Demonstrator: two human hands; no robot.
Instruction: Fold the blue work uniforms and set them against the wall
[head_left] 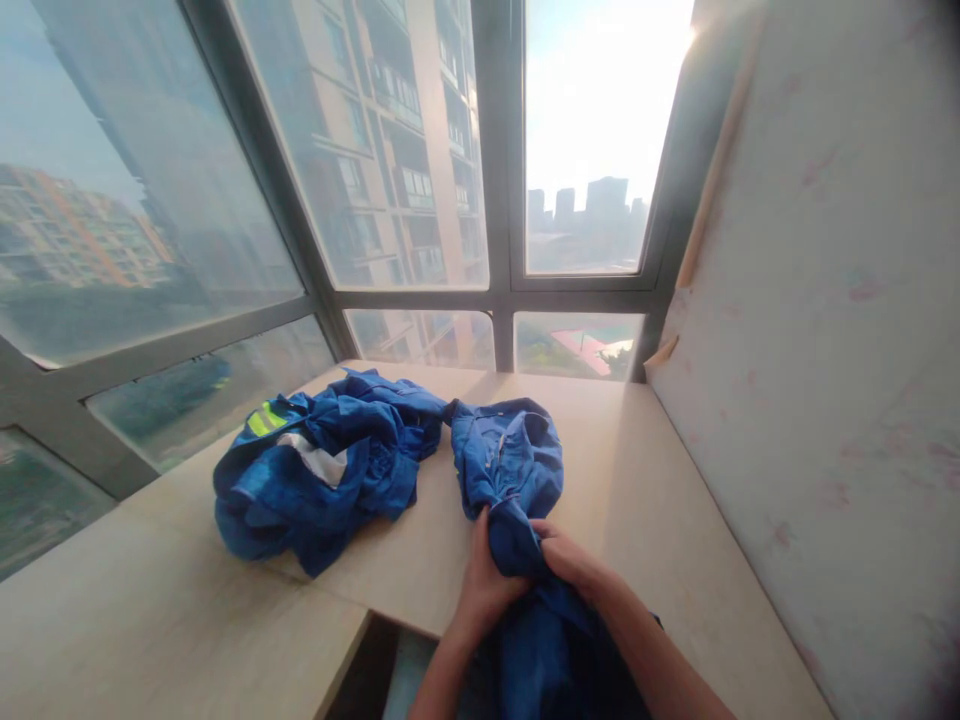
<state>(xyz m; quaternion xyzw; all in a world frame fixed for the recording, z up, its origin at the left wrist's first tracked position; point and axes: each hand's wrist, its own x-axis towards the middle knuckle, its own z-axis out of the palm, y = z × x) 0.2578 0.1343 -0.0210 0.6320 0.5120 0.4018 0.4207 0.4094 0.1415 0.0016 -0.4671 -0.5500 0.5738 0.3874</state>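
Both of the person's hands are on the nearer bunch of blue clothing [514,465], which sits on the pale worktop [630,480] to the right of the middle. The left hand [487,580] comes in from below, its thumb laid up along the side of a gathered fold. The right hand [570,560] meets the same fold from the other side, thumb and fingers bent around its edge. Each grip is narrow, holding cloth, and the two hands are close together, with the fold between them. Beyond them the clothing puffs up in a rounded lump with creases and pale stitching; on the near side more dark blue cloth [536,650] hangs past the worktop's front edge, between the forearms.

Over to the left lies a larger blue heap [375,480], crumpled, with a yellow-green stripe [266,419] and a white patch [319,460] showing. A thin twist of fabric at the back reaches across to the held bunch; I cannot tell whether it is all one garment.

Grey-framed windows [499,200] rise behind the worktop, with a tall building [409,150] outside, and a pale, faintly flowered wall [810,300] stands on the right.
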